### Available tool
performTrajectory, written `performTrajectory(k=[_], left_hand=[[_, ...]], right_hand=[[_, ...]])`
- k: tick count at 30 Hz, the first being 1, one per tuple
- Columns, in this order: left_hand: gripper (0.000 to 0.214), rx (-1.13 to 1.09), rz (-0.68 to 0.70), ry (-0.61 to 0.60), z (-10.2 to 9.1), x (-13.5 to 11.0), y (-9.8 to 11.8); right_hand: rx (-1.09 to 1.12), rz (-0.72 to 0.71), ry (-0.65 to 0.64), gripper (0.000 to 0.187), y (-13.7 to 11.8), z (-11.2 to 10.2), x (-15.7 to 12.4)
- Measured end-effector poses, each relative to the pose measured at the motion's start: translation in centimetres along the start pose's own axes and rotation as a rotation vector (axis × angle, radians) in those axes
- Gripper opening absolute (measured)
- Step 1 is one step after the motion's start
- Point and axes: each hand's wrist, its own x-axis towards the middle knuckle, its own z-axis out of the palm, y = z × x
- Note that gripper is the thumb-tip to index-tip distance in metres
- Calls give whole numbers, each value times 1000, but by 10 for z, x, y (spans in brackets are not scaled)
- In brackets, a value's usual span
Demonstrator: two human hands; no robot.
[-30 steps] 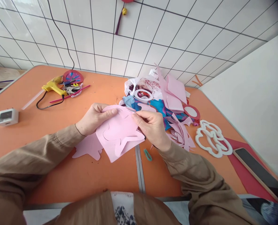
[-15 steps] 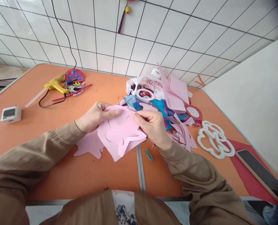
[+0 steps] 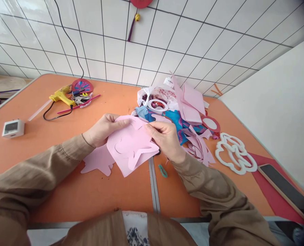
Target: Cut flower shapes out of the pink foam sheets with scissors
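Observation:
A pink sheet with curved cuts (image 3: 126, 143) is held up over the orange table, its lower corner pointing toward me. My left hand (image 3: 103, 129) pinches its upper left edge, thumb on top and the other fingers behind. On the upper right, my right hand (image 3: 167, 138) grips the sheet's edge between thumb and forefinger. A cut strip at the sheet's lower right stands partly loose. Under the sheet's left side lies a pink cut-out shape (image 3: 97, 162) on the table. Something dark shows just below my right hand, too small to make out.
A yellow glue gun (image 3: 62, 95) lies at the back left, near a white boxy device (image 3: 13, 128). Pink scraps (image 3: 198, 147), folded pink sheets (image 3: 191, 102) and a plastic bag (image 3: 164, 94) pile up behind my right hand. White cloud-shaped frames (image 3: 235, 153) and a phone-like slab (image 3: 282, 188) lie right.
Both hands keep their hold on the pink sheet and have barely moved. The cut flap near its top has shifted slightly, and the camera view has tilted up a little.

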Motion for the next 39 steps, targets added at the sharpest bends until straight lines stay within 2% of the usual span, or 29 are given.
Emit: performTrajectory(k=[3,8,10,14,19,23,26,31,35,39], left_hand=[[37,-51,17,-12,-6,4,-2],[67,-75,7,-68,-17,12,-6],[72,-72,-16,-90,-18,13,-10],[65,-92,-31,-108,-17,13,-20],[48,-92,-62,-182,-10,11,-29],[27,-50,-83,-54,-2,10,-30],[19,-5,-59,7,4,7,-29],[22,30,16,-3,5,5,-29],[38,41,38,-77,-3,7,-29],[49,0,113,-28,-10,12,-19]], right_hand=[[-14,-3,47,34,4,-2,2],[-9,-13,157,33,19,-3,8],[5,-21,207,35,25,-4,11],[16,-52,312,39,33,-6,16],[-33,-93,365,40,32,-6,19],[-66,-99,376,35,30,-4,19],[-67,-133,386,36,29,-3,18],[-43,-177,402,35,25,-4,17],[-45,-185,399,38,21,-4,15],[-44,-210,355,36,15,-3,10]])
